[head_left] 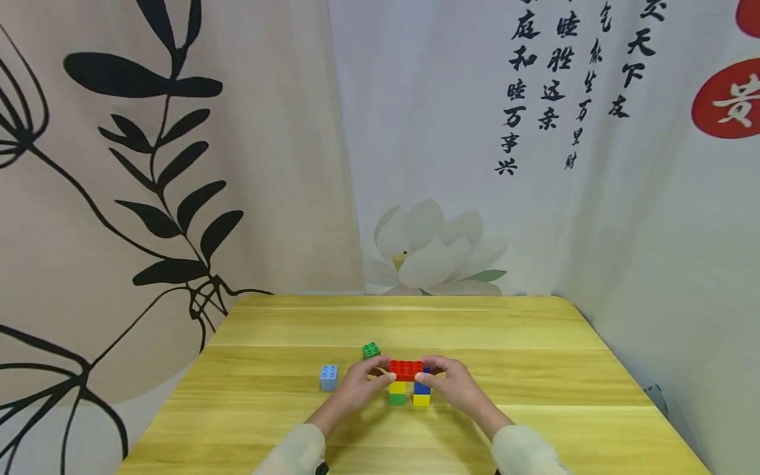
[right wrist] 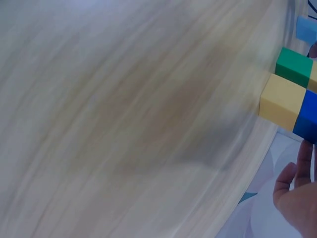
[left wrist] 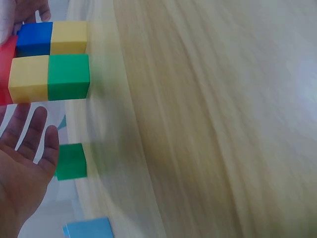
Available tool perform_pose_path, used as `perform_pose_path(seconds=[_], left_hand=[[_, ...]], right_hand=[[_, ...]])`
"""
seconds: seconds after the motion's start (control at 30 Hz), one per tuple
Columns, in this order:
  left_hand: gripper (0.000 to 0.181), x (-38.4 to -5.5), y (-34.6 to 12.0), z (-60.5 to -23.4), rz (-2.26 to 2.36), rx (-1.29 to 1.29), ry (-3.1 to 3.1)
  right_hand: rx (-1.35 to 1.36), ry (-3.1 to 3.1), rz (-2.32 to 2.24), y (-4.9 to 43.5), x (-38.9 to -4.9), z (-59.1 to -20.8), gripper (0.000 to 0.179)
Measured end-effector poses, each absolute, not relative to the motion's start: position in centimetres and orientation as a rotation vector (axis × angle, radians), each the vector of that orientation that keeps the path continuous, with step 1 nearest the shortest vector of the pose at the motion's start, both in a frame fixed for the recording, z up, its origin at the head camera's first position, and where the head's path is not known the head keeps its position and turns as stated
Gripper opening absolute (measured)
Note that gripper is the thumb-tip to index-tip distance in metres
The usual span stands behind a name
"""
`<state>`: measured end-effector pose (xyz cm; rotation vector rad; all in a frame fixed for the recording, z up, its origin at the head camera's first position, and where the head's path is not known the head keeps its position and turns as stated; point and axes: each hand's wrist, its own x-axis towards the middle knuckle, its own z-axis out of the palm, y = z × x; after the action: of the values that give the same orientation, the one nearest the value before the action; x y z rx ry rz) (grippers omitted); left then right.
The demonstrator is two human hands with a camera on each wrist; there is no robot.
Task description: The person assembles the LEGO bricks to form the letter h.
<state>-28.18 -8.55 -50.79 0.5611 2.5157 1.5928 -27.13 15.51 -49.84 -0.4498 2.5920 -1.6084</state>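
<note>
A long red building brick (head_left: pixel 406 370) lies across two short stacks. The left stack is a yellow brick (head_left: pixel 398 388) on a green one (left wrist: pixel 68 77); the right is a blue brick (right wrist: pixel 307 116) on a yellow one (right wrist: pixel 282 101). My left hand (head_left: pixel 361 384) pinches the red brick's left end between thumb and fingers, its other fingers spread in the left wrist view. At the opposite end my right hand (head_left: pixel 456 385) pinches it the same way, and overlaps part of the blue brick in the head view.
A separate green brick (head_left: pixel 371 349) stands behind my left hand. Further left is a light blue brick (head_left: pixel 329 377). Everything sits on a wooden table (head_left: pixel 534 369), with a printed curtain (head_left: pixel 285 165) beyond its back edge.
</note>
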Motion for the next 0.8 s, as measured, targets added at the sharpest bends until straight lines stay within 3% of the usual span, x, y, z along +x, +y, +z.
perform_pose_path(seconds=[0.8], left_hand=[[0.042,-27.6,-11.2,-50.8,1.647,0.515,2.474]], right_hand=[[-0.449,2.574,-1.605,12.8,-27.0,-50.3,0.049]])
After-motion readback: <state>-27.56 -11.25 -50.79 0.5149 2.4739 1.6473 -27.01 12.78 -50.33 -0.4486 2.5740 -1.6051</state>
